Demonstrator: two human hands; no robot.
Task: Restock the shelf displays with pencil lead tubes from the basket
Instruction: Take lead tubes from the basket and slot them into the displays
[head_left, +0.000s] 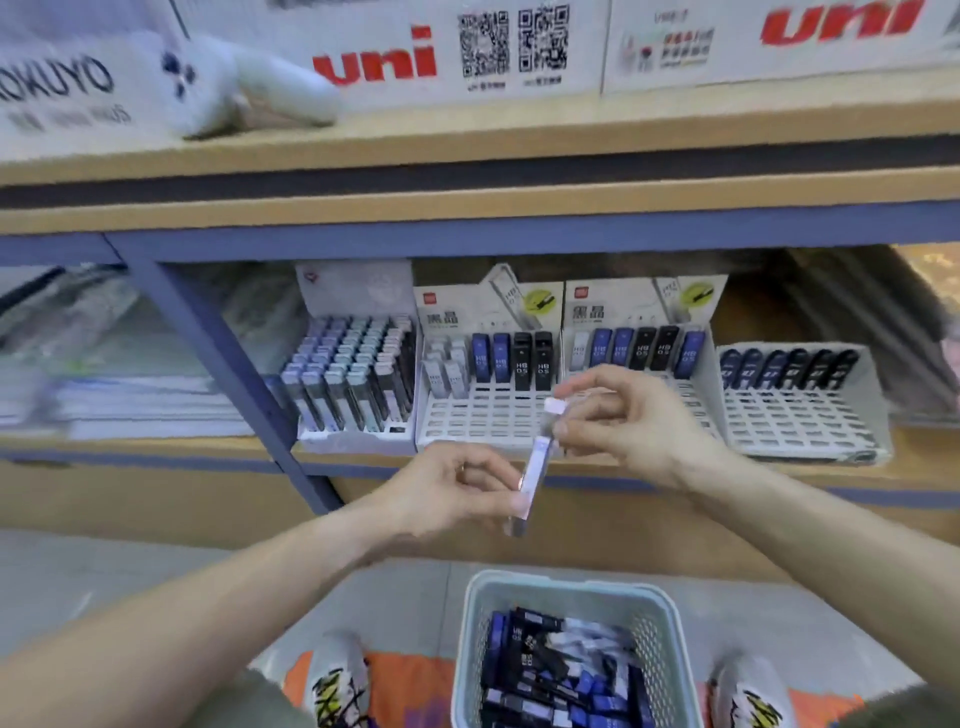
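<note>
Head view, lead tube (535, 467) pinched between left hand (457, 488), right hand (628, 415)

Soft even light (blurred, warped edges)

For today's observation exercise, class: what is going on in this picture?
A person holds one pale pencil lead tube between both hands, the left hand low on it and the right hand near its cap. The shelf displays are partly filled. A basket of tubes sits on the floor below.
</note>
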